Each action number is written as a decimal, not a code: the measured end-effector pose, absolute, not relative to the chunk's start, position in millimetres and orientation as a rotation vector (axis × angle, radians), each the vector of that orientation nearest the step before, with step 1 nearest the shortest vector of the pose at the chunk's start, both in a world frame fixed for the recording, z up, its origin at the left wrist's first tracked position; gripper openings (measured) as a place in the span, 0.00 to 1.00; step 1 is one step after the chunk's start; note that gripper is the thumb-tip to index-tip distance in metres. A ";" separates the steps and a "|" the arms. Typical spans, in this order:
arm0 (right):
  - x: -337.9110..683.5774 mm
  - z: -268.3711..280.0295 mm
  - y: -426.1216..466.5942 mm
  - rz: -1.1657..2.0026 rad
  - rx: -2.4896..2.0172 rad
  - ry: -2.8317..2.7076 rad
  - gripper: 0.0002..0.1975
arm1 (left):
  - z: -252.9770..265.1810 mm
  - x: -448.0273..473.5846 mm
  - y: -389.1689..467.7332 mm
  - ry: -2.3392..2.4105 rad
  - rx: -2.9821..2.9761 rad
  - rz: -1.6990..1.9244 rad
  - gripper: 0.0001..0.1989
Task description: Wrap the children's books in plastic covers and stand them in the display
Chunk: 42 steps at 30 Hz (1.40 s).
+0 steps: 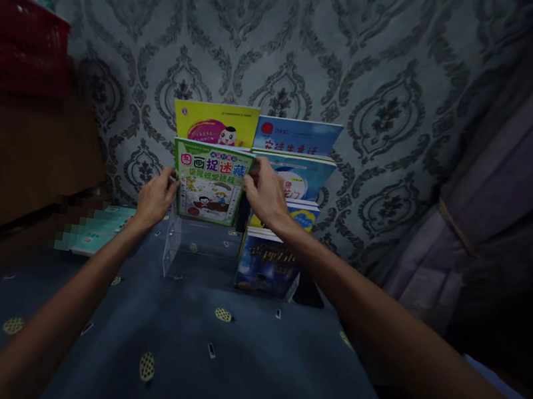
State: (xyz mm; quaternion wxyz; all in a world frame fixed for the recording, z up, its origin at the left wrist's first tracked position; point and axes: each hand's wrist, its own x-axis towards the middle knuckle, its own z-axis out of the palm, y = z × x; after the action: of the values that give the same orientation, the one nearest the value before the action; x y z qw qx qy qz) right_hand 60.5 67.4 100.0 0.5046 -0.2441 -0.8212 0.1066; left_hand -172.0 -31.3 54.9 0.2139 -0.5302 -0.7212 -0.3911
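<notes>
A green-bordered children's book with a cartoon cover stands upright between my two hands. My left hand grips its left edge, fingers closed. At its upper right edge, my right hand has thumb and fingers pinched on the cover's side. Below and behind it shows a clear acrylic stand. A yellow book rises behind the green one. To the right, partly covered by my right hand and forearm, are a blue book, a light blue book and a dark blue book in front.
More books with teal covers lie flat at the left. A brown box with a red container on top stands far left. Purple curtain hangs at the right. Patterned dark blue cloth covers the surface before the wallpapered wall.
</notes>
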 end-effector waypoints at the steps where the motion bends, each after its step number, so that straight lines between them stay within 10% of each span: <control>1: 61.5 100.2 67.0 0.245 -0.559 -1.973 0.17 | 53.4 -172.0 -31.3 -2.011 -1.470 -1.063 0.11; 18: 57.9 75.5 43.0 -0.167 -0.500 -1.956 0.36 | 35.9 -176.7 -21.7 -1.988 -1.471 -1.088 0.11; 42: 42.9 69.8 55.4 -0.222 -0.661 -2.272 0.20 | 40.1 -180.9 -0.9 -2.003 -1.498 -1.120 0.04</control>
State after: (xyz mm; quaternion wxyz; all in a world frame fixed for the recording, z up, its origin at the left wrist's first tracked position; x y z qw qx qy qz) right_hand 42.9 55.4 69.8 0.3733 -0.2580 -0.8869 -0.0868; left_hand -180.9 -0.9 40.1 0.1993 -0.5356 -0.7162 -0.4006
